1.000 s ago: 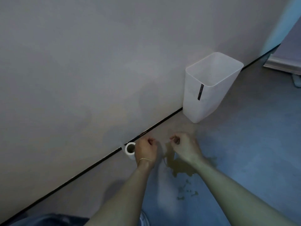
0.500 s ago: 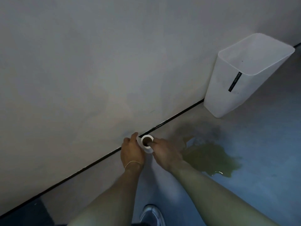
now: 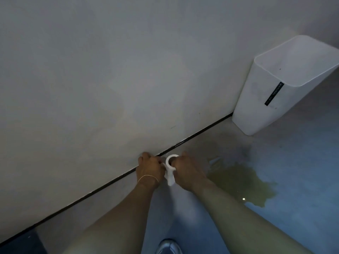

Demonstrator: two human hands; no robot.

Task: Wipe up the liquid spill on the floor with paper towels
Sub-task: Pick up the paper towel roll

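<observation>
A small white paper towel roll (image 3: 170, 160) stands on the floor against the wall's base. My right hand (image 3: 187, 171) grips the roll, with fingers at its hollow core. My left hand (image 3: 149, 169) pinches the loose white sheet (image 3: 170, 177) that hangs down from the roll between both hands. A yellowish-brown liquid spill (image 3: 244, 182) spreads over the grey-blue floor just right of my right forearm.
A white plastic waste bin (image 3: 275, 99) stands against the wall at the right, beyond the spill. The pale wall meets the floor along a dark baseboard line (image 3: 91, 192). The tip of my shoe (image 3: 167, 246) shows at the bottom edge.
The view swung left from the spill to the roll. Both hands moved onto the roll, and a strip of towel has since been pulled out between them.
</observation>
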